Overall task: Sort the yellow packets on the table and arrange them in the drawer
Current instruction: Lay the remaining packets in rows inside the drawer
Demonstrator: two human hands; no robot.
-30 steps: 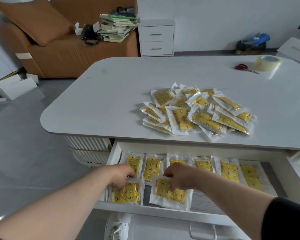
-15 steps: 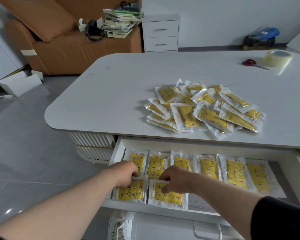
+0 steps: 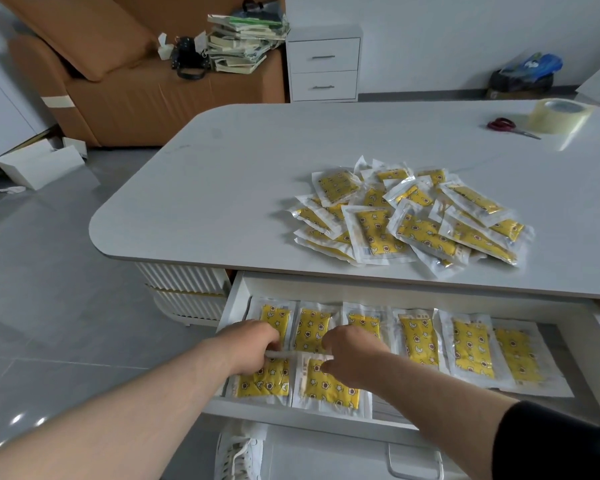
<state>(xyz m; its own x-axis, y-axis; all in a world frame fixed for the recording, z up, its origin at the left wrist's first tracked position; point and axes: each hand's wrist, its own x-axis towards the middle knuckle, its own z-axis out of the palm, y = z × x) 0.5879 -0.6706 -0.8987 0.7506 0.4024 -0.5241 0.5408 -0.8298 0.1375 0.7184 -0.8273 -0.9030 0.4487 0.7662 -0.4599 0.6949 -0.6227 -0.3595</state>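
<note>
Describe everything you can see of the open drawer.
The drawer is white, seemingly painted board, and stands open under the table top. Six yellow packets in clear wrap lie flat, side by side, along its back. Two more lie in front at its left end. The left hand grips the left packet at its top edge, and the right hand pinches the right packet likewise.

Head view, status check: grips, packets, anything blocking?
Left grip pinches front-left packet by top edge; right grip pinches neighbouring packet. Back row of six in drawer; pile on table. Nothing blocking.
</note>
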